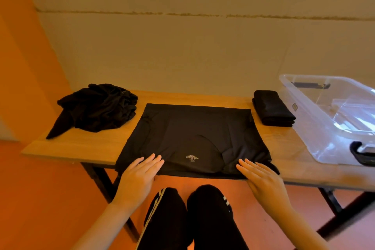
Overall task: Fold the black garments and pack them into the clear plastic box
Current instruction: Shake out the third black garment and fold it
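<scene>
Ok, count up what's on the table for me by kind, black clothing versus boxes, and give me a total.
Black clothing, spread flat under both hands: 1, the garment
Black clothing, folded: 1, the folded stack
Black clothing, unfolded heap: 1, the pile, pieces inside not countable
Clear plastic boxes: 1, the box
Total: 4

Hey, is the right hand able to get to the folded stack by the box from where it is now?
Probably yes. The right hand lies flat on the spread garment, and only bare table lies between it and the folded stack.
</scene>
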The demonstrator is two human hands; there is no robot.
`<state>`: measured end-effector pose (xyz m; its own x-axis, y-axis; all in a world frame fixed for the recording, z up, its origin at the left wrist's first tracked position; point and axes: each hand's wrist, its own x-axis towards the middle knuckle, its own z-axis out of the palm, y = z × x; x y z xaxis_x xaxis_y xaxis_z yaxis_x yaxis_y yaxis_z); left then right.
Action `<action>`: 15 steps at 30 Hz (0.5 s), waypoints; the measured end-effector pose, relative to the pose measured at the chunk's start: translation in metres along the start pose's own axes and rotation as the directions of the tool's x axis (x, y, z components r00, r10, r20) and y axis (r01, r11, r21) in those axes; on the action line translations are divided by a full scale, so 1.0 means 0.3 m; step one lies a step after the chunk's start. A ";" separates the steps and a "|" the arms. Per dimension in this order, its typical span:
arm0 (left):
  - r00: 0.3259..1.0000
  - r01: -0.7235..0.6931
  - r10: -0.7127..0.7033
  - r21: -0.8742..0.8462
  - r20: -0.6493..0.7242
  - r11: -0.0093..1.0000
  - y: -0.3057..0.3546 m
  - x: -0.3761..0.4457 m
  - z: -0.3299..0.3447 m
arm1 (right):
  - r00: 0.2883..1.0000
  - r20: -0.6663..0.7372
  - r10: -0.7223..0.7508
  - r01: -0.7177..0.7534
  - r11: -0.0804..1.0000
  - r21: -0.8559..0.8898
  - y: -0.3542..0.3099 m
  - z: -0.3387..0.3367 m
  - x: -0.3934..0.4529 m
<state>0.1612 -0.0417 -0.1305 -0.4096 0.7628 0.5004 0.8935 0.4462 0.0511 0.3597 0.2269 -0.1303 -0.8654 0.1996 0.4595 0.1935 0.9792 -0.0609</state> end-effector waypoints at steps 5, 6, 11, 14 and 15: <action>0.999 0.043 -0.041 -0.104 0.025 0.994 -0.039 0.027 -0.077 | 0.998 0.058 -0.004 -0.001 0.996 0.093 0.048 -0.082 0.042; 0.996 0.074 -0.066 -0.136 0.063 0.988 -0.050 0.040 -0.095 | 0.995 0.096 0.030 -0.044 0.989 0.144 0.050 -0.106 0.053; 0.910 0.344 -0.205 -0.381 0.359 0.858 -0.078 0.136 -0.198 | 0.946 0.285 0.152 -0.255 0.894 0.369 0.089 -0.188 0.155; 0.872 0.386 -0.186 -0.403 0.453 0.830 -0.111 0.231 -0.246 | 0.906 0.410 0.103 -0.290 0.856 0.427 0.115 -0.241 0.243; 0.864 0.391 -0.182 -0.399 0.470 0.829 -0.129 0.264 -0.257 | 0.895 0.436 0.099 -0.310 0.840 0.446 0.127 -0.255 0.274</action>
<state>0.1084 -0.0344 -0.0262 -0.6026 0.7979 0.0168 0.6543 0.4819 0.5828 0.3313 0.2777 -0.0272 -0.9565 0.2910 0.0188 0.2248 0.7767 -0.5883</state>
